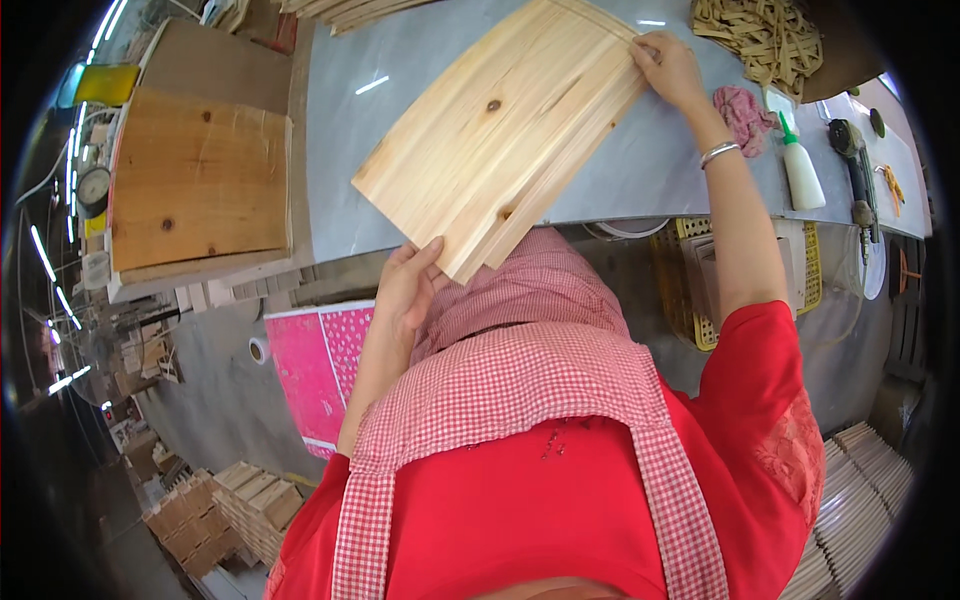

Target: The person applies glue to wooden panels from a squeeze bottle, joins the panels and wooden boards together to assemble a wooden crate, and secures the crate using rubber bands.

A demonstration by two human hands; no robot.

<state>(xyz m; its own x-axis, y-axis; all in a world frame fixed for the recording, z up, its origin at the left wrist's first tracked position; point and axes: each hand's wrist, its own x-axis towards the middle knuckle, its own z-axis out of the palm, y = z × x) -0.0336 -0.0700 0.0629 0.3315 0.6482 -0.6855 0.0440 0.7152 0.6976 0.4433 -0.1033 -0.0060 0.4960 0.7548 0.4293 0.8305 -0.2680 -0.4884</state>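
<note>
A pale wooden board [480, 150] with a few dark knots lies slantwise over the grey worktable [345, 130]. Its near corner juts past the table's front edge. Along its right side runs a second, stepped strip of wood [545, 205]; whether this is a separate piece I cannot tell. My left hand [405, 287] grips the near corner, thumb on top and fingers partly hidden below. At the far right edge, my right hand [668, 70] pinches the board between thumb and fingers.
To the right on the table are a pink cloth [742, 118], a white glue bottle with a green nozzle [802, 172] and a black hand tool [853, 160]. Brown strips [760, 40] are heaped far right. Stacked wooden panels [200, 175] stand left; a yellow crate [690, 285] sits below the table.
</note>
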